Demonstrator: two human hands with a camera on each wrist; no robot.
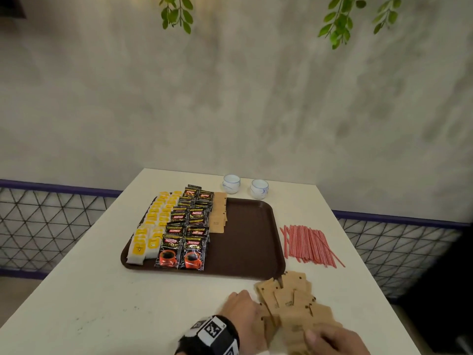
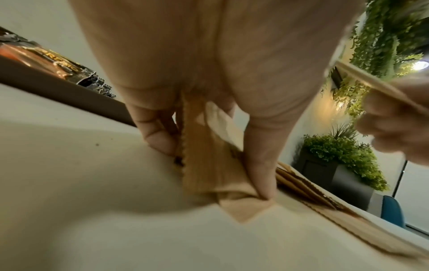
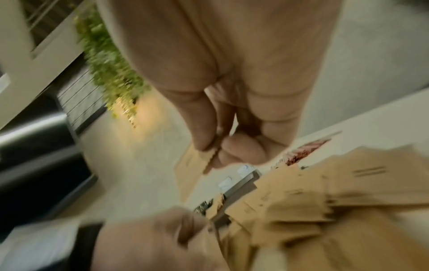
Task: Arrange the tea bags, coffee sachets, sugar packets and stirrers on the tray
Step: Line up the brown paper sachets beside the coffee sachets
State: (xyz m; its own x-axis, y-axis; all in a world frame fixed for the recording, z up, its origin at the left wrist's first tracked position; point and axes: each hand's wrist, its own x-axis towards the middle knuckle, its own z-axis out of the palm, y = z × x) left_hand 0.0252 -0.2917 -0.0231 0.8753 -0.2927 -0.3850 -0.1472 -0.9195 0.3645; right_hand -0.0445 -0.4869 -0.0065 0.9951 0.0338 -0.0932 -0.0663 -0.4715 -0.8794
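A brown tray (image 1: 245, 242) on the white table holds yellow-tagged tea bags (image 1: 151, 226) at its left, black coffee sachets (image 1: 189, 226) beside them, and a short row of brown sugar packets (image 1: 218, 213). A loose pile of brown sugar packets (image 1: 289, 301) lies in front of the tray's near right corner. My left hand (image 1: 243, 308) grips a small stack of packets (image 2: 209, 165) on edge on the table. My right hand (image 1: 330, 339) pinches one packet (image 3: 197, 165) above the pile. Red-and-white stirrers (image 1: 309, 244) lie right of the tray.
Two small white cups (image 1: 231, 183) (image 1: 259, 188) stand behind the tray near the table's far edge. A grey wall rises behind the table, with mesh railing on both sides. The tray's right half (image 1: 256, 252) is bare.
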